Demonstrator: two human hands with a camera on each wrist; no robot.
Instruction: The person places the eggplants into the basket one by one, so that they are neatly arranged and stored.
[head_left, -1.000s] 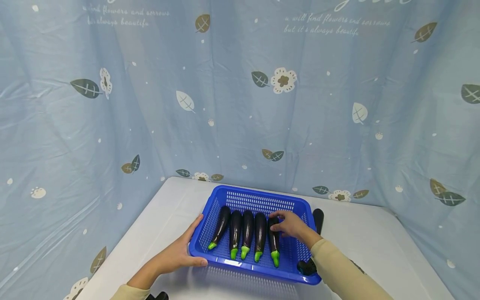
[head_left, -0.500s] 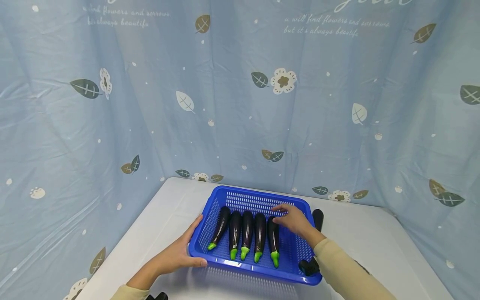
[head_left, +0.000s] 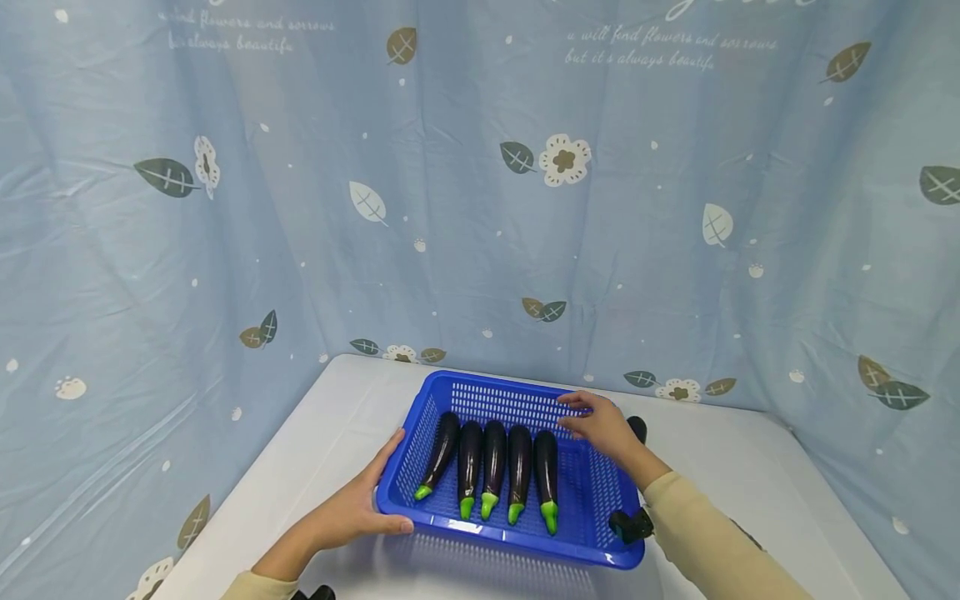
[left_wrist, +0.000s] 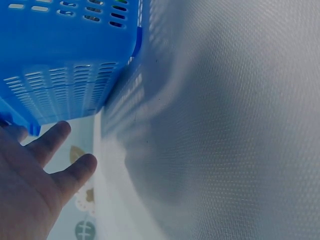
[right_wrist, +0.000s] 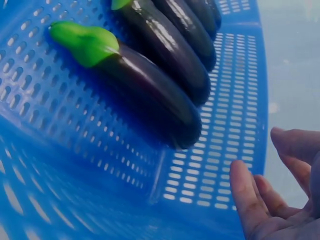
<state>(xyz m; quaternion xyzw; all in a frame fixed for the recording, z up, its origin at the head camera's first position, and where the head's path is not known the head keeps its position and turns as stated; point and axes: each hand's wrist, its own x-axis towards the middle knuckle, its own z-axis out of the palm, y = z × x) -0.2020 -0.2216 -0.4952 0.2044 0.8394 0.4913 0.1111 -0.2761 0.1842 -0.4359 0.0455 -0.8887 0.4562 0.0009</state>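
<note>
A blue plastic basket (head_left: pixel 517 546) with slotted walls stands on the white table. Several dark purple eggplants with green caps lie side by side in it. The rightmost eggplant (head_left: pixel 547 471) sits slightly apart from its neighbours, its green end toward the front. My left hand (head_left: pixel 341 515) rests at the basket's front left corner, thumb by the front rim and fingers along the left side. In the left wrist view its fingers (left_wrist: pixel 75 175) are spread, beside the basket's outer wall. My right hand (head_left: pixel 606 427) hovers over the back right of the basket, fingers loose, holding nothing.
A black elongated object (head_left: pixel 637 427) shows just beyond the basket's right side, partly hidden. Behind the table (head_left: pixel 720 442) hangs a blue curtain (head_left: pixel 465 208) with leaf and flower prints. Black wrist gear (head_left: pixel 632 525) is by my right sleeve.
My right hand has let go of the rightmost eggplant and moved up and to the right, away from it. The eggplants and my left hand have stayed in place.
</note>
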